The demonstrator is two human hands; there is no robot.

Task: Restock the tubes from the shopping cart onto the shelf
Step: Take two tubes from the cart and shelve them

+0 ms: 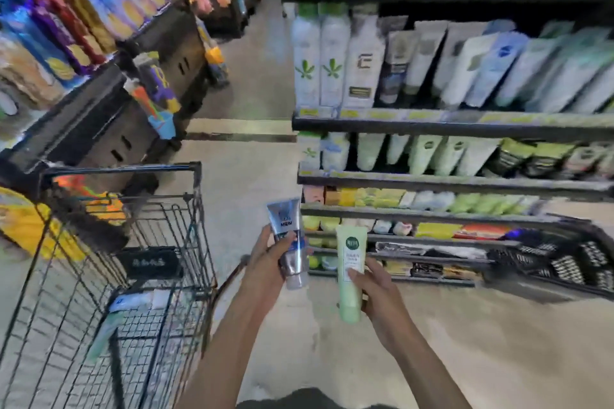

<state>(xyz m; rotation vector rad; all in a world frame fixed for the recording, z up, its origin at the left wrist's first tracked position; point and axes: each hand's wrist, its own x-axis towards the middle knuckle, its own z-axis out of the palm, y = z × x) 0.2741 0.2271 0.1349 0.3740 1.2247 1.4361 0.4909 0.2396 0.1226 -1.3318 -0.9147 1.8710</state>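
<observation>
A silver-blue tube (288,242) is gripped upright in the left hand (270,254); just right of it, a pale green tube (349,272) is gripped in the right hand (373,292). Shelf (432,124) stands far right, shopping cart (139,242) near left.

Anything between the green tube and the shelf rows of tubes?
Head view: nothing blocks it. The green tube, gripped by the right hand, has open air ahead of the shelf.

A shop aisle: stocked shelves (448,124) with yellow price tags (378,114), packaged goods on both sides, and a wire shopping cart (139,242).
</observation>
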